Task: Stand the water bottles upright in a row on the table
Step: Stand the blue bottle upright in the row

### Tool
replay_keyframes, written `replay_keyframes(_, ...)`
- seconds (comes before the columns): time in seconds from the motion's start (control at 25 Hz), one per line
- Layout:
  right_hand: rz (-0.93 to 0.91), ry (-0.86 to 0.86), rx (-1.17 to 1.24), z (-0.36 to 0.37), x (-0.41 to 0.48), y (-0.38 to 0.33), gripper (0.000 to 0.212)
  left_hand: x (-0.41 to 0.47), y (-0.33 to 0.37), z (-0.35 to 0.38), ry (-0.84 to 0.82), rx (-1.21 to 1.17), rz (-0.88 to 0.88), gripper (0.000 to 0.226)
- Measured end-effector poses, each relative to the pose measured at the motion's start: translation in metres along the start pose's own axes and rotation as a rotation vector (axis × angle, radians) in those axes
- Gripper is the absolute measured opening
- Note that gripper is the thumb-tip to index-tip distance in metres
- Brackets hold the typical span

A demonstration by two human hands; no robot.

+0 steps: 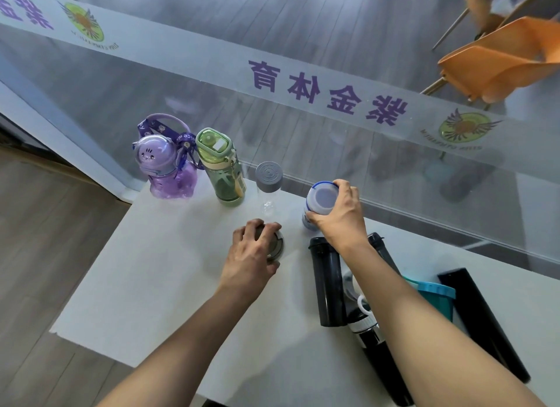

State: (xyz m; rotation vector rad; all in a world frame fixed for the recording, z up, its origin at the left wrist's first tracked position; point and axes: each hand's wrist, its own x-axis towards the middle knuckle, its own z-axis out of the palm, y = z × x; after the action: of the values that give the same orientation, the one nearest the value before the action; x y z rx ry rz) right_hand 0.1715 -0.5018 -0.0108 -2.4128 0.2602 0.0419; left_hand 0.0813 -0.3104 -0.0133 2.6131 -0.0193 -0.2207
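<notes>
Three bottles stand upright along the far edge of the white table [157, 285]: a purple one with a strap [165, 167], a green one [222, 167] and a clear one with a grey cap [269, 179]. My right hand [339, 212] grips a white bottle with a blue rim [321, 197], upright to the right of the clear one. Closer to me, my left hand [253, 252] is closed over the top of a dark-lidded bottle [277, 249]. Several black bottles [328, 282] and a teal one [436, 291] lie on their sides at the right, partly hidden by my right arm.
A glass wall with purple lettering [327, 94] runs just behind the table's far edge. Orange chairs [500, 58] stand beyond the glass. Wooden floor [45, 240] lies to the left of the table.
</notes>
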Motion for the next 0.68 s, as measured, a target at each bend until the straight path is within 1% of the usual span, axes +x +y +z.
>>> replay_keyframes(0.12,0.070,-0.077,-0.032,-0.005,-0.003,-0.003,0.113,0.000,-0.004,-0.006,-0.052,0.001,0.011,0.082)
replay_keyframes(0.16,0.075,-0.079,-0.047,-0.008,-0.006,-0.003,0.120,0.000,-0.006,-0.008,-0.068,0.001,0.006,0.085)
replay_keyframes(0.2,0.064,-0.052,-0.062,-0.013,-0.011,-0.003,0.122,0.001,-0.008,-0.009,-0.081,0.000,0.010,0.088)
replay_keyframes(0.28,0.018,0.015,-0.073,-0.023,-0.025,-0.003,0.115,0.003,-0.012,-0.010,-0.091,-0.014,0.029,0.089)
replay_keyframes(0.36,-0.027,0.066,-0.080,-0.033,-0.045,-0.002,0.099,0.004,-0.014,-0.011,-0.104,-0.037,0.055,0.088)
replay_keyframes(0.52,-0.046,0.140,-0.089,-0.044,-0.087,0.002,0.071,0.005,-0.011,-0.014,-0.119,-0.068,0.091,0.089)
replay_keyframes(0.6,-0.070,0.158,-0.086,-0.042,-0.107,0.001,0.063,0.003,-0.008,-0.015,-0.107,-0.085,0.138,0.089)
replay_keyframes(0.68,-0.100,0.139,-0.080,-0.039,-0.121,-0.002,0.059,0.002,-0.003,-0.016,-0.065,-0.093,0.212,0.088)
